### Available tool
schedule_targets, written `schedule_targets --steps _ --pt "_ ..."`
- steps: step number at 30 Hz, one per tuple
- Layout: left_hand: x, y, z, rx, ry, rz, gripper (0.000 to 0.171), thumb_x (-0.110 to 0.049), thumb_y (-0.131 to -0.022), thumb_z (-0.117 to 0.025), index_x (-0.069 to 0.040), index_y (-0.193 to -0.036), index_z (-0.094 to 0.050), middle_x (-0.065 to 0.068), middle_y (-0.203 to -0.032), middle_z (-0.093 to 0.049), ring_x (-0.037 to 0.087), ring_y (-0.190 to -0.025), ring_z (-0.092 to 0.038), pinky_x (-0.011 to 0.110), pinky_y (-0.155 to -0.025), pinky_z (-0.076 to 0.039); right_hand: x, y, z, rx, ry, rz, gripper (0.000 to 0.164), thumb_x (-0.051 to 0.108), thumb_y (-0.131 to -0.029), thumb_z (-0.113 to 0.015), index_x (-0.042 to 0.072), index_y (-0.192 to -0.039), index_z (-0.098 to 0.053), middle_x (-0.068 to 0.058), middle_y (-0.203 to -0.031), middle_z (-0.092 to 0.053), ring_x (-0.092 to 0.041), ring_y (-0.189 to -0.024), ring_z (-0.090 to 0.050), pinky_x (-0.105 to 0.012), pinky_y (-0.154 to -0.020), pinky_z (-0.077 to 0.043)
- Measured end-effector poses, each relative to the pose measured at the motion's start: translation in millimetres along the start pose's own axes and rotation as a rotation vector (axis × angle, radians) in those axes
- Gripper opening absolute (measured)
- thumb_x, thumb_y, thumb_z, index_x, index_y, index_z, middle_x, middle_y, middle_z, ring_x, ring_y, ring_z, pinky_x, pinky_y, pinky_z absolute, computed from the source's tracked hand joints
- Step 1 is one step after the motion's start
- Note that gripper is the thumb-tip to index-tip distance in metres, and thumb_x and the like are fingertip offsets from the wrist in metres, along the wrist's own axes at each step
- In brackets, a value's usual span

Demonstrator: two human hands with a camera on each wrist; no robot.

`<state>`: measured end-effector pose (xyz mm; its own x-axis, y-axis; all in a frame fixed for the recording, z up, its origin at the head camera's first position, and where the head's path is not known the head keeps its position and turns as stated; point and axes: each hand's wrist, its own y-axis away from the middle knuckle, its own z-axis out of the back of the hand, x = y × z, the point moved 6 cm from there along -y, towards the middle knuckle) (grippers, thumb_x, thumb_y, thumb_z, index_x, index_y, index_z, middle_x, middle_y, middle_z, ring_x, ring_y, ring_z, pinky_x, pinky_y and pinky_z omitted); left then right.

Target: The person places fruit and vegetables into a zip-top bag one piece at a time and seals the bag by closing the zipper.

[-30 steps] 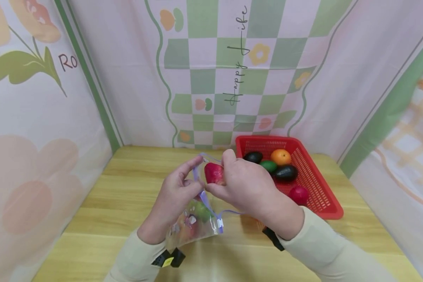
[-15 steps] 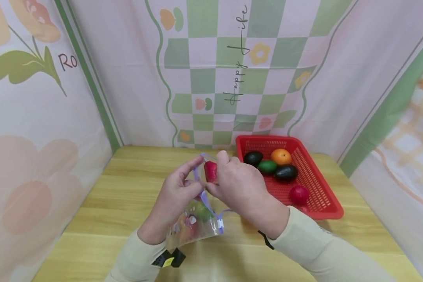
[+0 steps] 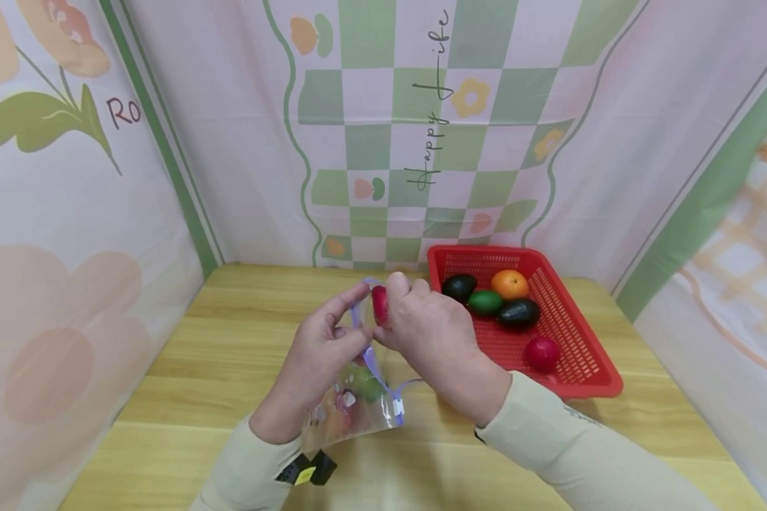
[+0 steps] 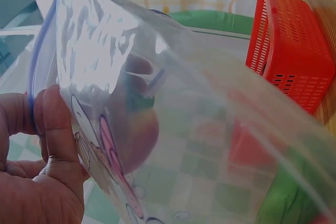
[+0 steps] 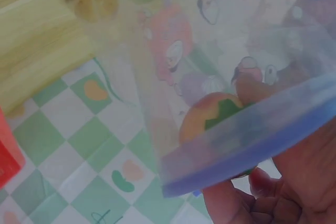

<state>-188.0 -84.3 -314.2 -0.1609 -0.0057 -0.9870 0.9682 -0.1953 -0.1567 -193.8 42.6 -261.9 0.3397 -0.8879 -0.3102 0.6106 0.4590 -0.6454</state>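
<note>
A clear zip bag (image 3: pixel 383 415) with a purple-blue zip edge and printed cartoons stands open-mouthed above the table. My left hand (image 3: pixel 316 355) pinches its zip edge between thumb and fingers. With my right hand (image 3: pixel 431 330) I hold a red fruit (image 3: pixel 380 305) at the bag's mouth; much of it is hidden behind that hand in the head view. In the right wrist view the fruit (image 5: pixel 199 116) looks orange-pink with a green leafy cap, seen through the plastic. Green and reddish things (image 3: pixel 367 387) lie lower in the bag, too blurred to name.
Right of the hands sits a red mesh basket (image 3: pixel 604 365). It holds an orange (image 3: pixel 510 284), dark avocado-like fruits (image 3: pixel 519 313), a smaller green fruit (image 3: pixel 485 303) and a magenta round fruit (image 3: pixel 542 353). Patterned cloth (image 3: pixel 422 142) hangs behind the wooden table (image 3: pixel 230 319).
My right hand has moved left with the red fruit, further into the bag's mouth, so less of the fruit shows. The left hand and bag have hardly moved.
</note>
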Motion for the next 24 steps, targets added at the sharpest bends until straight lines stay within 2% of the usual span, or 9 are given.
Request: schedule_targets --steps 2,4,10,14,17,20,23,24 --pt "0.5 -0.2 -0.3 -0.004 -0.007 0.011 0.053 -0.011 -0.089 -0.062 -0.030 -0.138 -0.050 0.008 -0.077 -0.059 0.013 -0.041 -0.037 0.025 -0.049 -0.046 0.2 -0.3 0.3 -0.028 0.012 0.004 0.063 0.061 -0.071 -0.074 0.009 -0.082 -0.040 -0.003 -0.056 -0.039 -0.017 -0.036 -0.036 -0.028 -0.032 -0.035" --pt "1.1 -0.2 -0.4 -0.010 -0.014 0.022 0.053 -0.012 -0.089 -0.062 -0.031 -0.138 -0.050 0.007 -0.063 -0.051 0.014 -0.041 -0.035 0.026 -0.047 -0.044 0.2 -0.6 -0.3 -0.042 0.023 0.008 0.063 0.061 -0.071 -0.074 0.009 -0.082 -0.040 -0.003 -0.056 -0.038 -0.017 -0.036 -0.035 -0.028 -0.031 -0.034" --pt "1.1 0.1 -1.0 -0.005 -0.014 0.016 0.054 -0.011 -0.089 -0.060 -0.030 -0.138 -0.049 0.006 -0.063 -0.052 0.014 -0.041 -0.035 0.025 -0.046 -0.043 -0.2 -0.8 -3.4 -0.066 0.068 0.006 0.062 0.064 -0.073 -0.070 0.011 -0.078 -0.039 -0.002 -0.054 -0.036 -0.016 -0.034 -0.029 -0.026 -0.030 -0.028" --pt "1.2 0.0 -1.5 -0.005 -0.008 0.016 0.053 -0.010 -0.089 -0.060 -0.030 -0.138 -0.050 0.004 -0.059 -0.048 0.012 -0.041 -0.036 0.024 -0.046 -0.042 -0.6 -0.3 -7.3 -0.030 0.072 0.012 0.061 0.064 -0.075 -0.068 0.011 -0.077 -0.038 -0.001 -0.053 -0.033 -0.015 -0.034 -0.026 -0.025 -0.030 -0.027" --pt "1.5 -0.6 -2.0 -0.004 -0.006 0.016 0.053 -0.009 -0.089 -0.059 -0.030 -0.137 -0.050 0.005 -0.070 -0.053 0.011 -0.041 -0.035 0.023 -0.045 -0.040 -0.1 0.9 -9.4 -0.014 0.077 0.035 0.061 0.064 -0.075 -0.068 0.011 -0.077 -0.038 0.000 -0.052 -0.030 -0.014 -0.034 -0.024 -0.024 -0.031 -0.025" --pt "1.7 -1.1 -2.4 -0.007 -0.001 0.015 0.054 -0.008 -0.088 -0.059 -0.031 -0.137 -0.051 0.007 -0.079 -0.055 0.010 -0.041 -0.035 0.022 -0.044 -0.038 1.2 2.6 -9.1 -0.042 0.081 0.068 0.059 0.064 -0.076 -0.068 0.012 -0.075 -0.038 0.001 -0.051 -0.029 -0.014 -0.034 -0.025 -0.024 -0.032 -0.024" --pt "1.4 -1.2 -2.9 -0.006 0.004 0.013 0.055 -0.007 -0.088 -0.059 -0.032 -0.136 -0.051 0.008 -0.087 -0.059 0.011 -0.042 -0.036 0.022 -0.046 -0.041 2.1 4.1 -8.5 -0.071 0.061 0.088 0.057 0.061 -0.077 -0.069 0.013 -0.073 -0.038 0.001 -0.050 -0.028 -0.014 -0.033 -0.027 -0.024 -0.031 -0.025" --pt "1.2 -1.1 -2.9 -0.006 0.003 0.013 0.055 -0.007 -0.088 -0.059 -0.032 -0.137 -0.051 0.005 -0.095 -0.063 0.011 -0.042 -0.037 0.023 -0.047 -0.042 2.4 4.6 -8.7 -0.067 0.055 0.096 0.057 0.060 -0.077 -0.070 0.013 -0.073 -0.038 0.001 -0.050 -0.028 -0.014 -0.033 -0.026 -0.024 -0.031 -0.025"
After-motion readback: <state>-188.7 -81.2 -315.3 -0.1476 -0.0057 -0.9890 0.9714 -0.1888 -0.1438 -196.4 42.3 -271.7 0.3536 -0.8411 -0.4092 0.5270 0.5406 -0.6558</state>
